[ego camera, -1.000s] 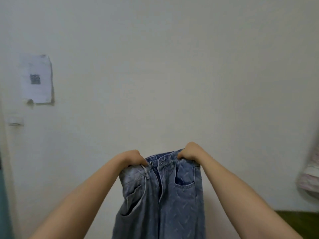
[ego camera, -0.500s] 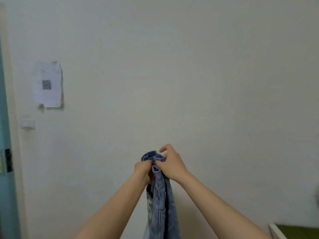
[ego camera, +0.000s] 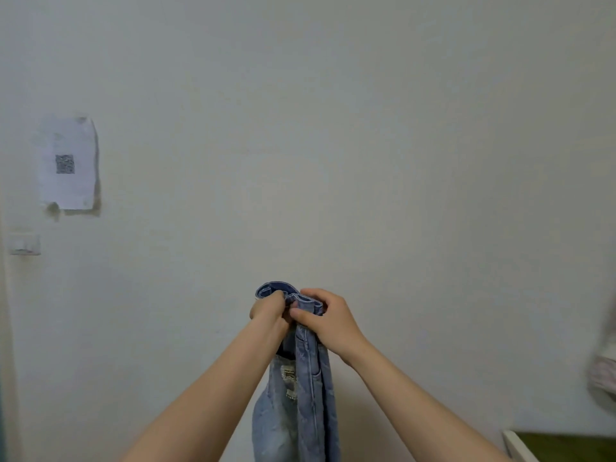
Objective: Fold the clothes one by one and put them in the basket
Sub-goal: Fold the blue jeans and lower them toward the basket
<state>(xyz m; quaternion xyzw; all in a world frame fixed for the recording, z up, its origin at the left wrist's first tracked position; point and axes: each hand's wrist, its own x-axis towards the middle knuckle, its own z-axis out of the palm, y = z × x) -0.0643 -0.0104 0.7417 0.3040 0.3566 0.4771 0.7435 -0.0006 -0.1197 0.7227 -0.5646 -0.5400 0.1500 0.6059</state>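
A pair of light blue jeans [ego camera: 301, 395] hangs in the air in front of a plain wall, folded lengthwise with the two waistband halves brought together. My left hand [ego camera: 268, 313] grips the bunched waistband from the left. Right beside it, my right hand [ego camera: 328, 320] grips the same waistband from the right, thumb on the near side. The two hands touch. The legs of the jeans drop out of view at the bottom edge. No basket is in view.
A paper sheet with a QR code [ego camera: 66, 163] is stuck on the wall at left, a wall switch [ego camera: 24, 244] below it. A white-edged surface with a dark green top [ego camera: 563, 446] shows at bottom right. Blurred pale fabric [ego camera: 605, 371] is at the right edge.
One second ago my hands held the waistband spread flat and apart. They came together, folding the jeans in half lengthwise, and both now grip the joined waistband.
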